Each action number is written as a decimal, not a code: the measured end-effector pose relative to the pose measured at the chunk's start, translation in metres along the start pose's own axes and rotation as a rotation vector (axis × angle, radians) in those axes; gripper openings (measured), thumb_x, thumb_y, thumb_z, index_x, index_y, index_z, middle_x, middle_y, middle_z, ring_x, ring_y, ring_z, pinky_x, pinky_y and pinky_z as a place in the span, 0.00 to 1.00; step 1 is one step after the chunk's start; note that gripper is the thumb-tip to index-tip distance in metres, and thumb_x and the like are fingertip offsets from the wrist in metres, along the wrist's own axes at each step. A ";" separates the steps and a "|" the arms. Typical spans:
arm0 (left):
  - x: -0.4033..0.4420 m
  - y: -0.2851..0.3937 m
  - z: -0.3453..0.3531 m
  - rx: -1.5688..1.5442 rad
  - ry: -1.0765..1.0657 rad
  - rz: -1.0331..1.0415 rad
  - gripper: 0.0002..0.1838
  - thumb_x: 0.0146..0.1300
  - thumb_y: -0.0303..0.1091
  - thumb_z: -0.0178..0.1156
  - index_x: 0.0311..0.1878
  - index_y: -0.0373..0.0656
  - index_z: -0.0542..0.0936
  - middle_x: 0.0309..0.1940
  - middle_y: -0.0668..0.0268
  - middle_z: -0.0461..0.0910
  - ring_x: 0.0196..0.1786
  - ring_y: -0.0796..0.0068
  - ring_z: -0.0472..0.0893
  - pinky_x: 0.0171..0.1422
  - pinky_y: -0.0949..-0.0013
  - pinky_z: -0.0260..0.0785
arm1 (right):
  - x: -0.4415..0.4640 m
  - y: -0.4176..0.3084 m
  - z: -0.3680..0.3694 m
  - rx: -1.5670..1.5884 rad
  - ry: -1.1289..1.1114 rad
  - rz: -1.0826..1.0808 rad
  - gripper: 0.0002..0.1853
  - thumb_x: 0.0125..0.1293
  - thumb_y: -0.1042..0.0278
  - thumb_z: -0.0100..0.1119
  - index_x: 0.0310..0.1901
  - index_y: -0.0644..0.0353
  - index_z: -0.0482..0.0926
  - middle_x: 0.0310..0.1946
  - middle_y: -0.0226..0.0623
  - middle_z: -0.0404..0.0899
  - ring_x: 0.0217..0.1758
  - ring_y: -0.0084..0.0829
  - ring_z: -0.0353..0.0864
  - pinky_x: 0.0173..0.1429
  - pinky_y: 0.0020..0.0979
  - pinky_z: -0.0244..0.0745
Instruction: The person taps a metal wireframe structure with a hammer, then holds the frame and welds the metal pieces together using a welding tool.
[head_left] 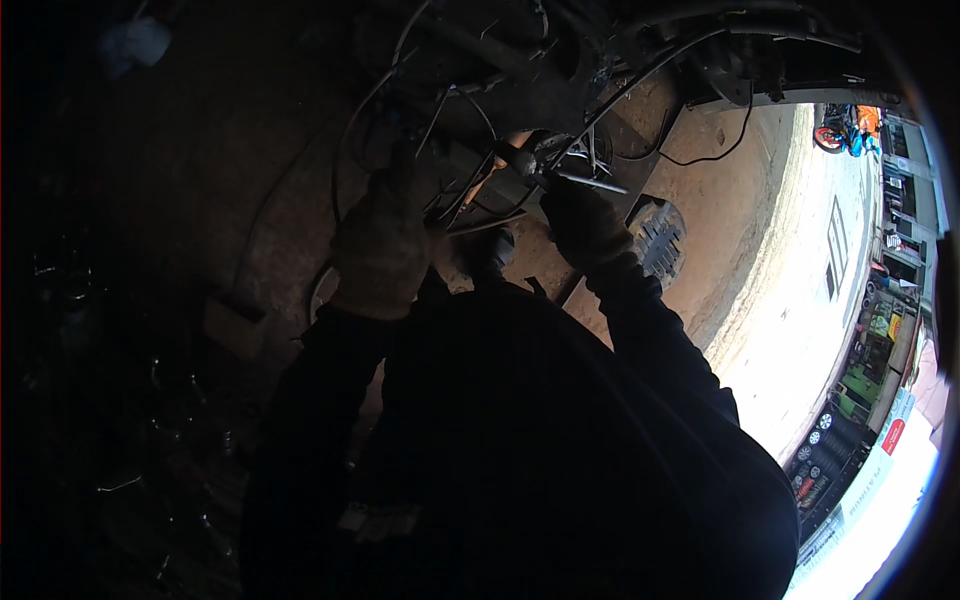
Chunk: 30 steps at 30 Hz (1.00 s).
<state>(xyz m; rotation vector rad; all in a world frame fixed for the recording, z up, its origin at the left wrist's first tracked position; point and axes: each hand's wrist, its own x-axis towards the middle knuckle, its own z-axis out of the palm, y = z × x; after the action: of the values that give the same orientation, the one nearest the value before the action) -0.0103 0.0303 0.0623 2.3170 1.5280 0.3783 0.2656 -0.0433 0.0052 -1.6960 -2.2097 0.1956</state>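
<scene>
My left hand (380, 250), in a work glove, is raised at the left of the dark machinery. Its fingers look closed, but deep shadow hides whatever they hold. My right hand (588, 222), also gloved, is closed around a dark tool with a blunt grey head (516, 157) that points up and left. A thin silver rod (596, 183) sticks out to the right just above the right glove. Between the hands, an orange-brown bar (487, 182) slants through a tangle of dark cables (455, 150). The machinery (540, 95) above is mostly lost in shadow.
A ribbed dark round piece (660, 243) lies on the floor right of my right hand. A pale block (233, 325) is at the left. Loose metal bits glint at far left. Outside, a motorcycle (848, 130) stands beyond the bright road (800, 300).
</scene>
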 end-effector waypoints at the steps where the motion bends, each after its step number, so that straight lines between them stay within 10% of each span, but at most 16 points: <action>1: -0.002 -0.010 0.014 -0.171 -0.047 -0.017 0.37 0.69 0.28 0.59 0.78 0.43 0.56 0.52 0.60 0.79 0.48 0.70 0.84 0.52 0.70 0.81 | -0.002 0.003 0.003 -0.006 -0.004 0.003 0.15 0.68 0.69 0.59 0.55 0.59 0.79 0.47 0.45 0.83 0.48 0.43 0.85 0.48 0.40 0.82; 12: -0.012 -0.021 0.021 0.092 0.201 0.126 0.49 0.58 0.44 0.74 0.78 0.44 0.57 0.46 0.62 0.81 0.43 0.71 0.84 0.45 0.70 0.81 | -0.018 -0.011 0.007 0.197 0.023 0.236 0.17 0.70 0.67 0.59 0.57 0.63 0.77 0.40 0.46 0.82 0.45 0.49 0.84 0.48 0.43 0.80; 18: -0.026 -0.031 0.019 -0.025 -0.150 0.147 0.48 0.58 0.52 0.73 0.77 0.48 0.61 0.37 0.59 0.80 0.37 0.68 0.85 0.35 0.65 0.79 | -0.039 -0.007 0.031 0.362 0.223 0.471 0.13 0.70 0.67 0.58 0.52 0.63 0.77 0.32 0.41 0.78 0.34 0.43 0.82 0.36 0.39 0.75; 20: -0.032 -0.036 0.031 0.037 -0.111 0.269 0.46 0.59 0.52 0.72 0.77 0.50 0.61 0.36 0.59 0.79 0.35 0.65 0.85 0.34 0.61 0.78 | -0.039 -0.014 0.018 1.035 0.237 0.951 0.11 0.77 0.62 0.54 0.54 0.54 0.77 0.32 0.25 0.77 0.28 0.18 0.76 0.24 0.22 0.72; 24: -0.029 -0.042 0.045 0.069 -0.113 0.287 0.48 0.56 0.47 0.73 0.76 0.43 0.60 0.36 0.60 0.79 0.37 0.66 0.83 0.39 0.61 0.78 | -0.054 0.001 0.040 0.745 0.243 0.781 0.11 0.77 0.62 0.55 0.54 0.53 0.77 0.31 0.25 0.77 0.25 0.16 0.75 0.21 0.21 0.68; 27: -0.025 -0.046 0.052 -0.024 -0.062 0.297 0.47 0.58 0.50 0.71 0.76 0.44 0.60 0.35 0.59 0.79 0.37 0.64 0.83 0.38 0.60 0.77 | -0.058 0.001 0.047 0.409 0.193 0.570 0.15 0.62 0.75 0.60 0.51 0.62 0.76 0.39 0.44 0.77 0.44 0.47 0.79 0.42 0.44 0.73; 30: -0.021 -0.044 0.055 0.019 -0.115 0.140 0.46 0.58 0.51 0.72 0.77 0.52 0.62 0.39 0.58 0.79 0.39 0.59 0.84 0.39 0.55 0.78 | -0.056 -0.006 0.051 0.486 0.230 0.549 0.16 0.61 0.75 0.60 0.51 0.63 0.76 0.39 0.42 0.77 0.43 0.46 0.80 0.41 0.44 0.74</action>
<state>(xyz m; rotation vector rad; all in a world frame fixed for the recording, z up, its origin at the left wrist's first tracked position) -0.0331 0.0201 -0.0072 2.4232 1.3264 0.2607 0.2548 -0.0937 -0.0509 -1.8705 -1.3499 0.5851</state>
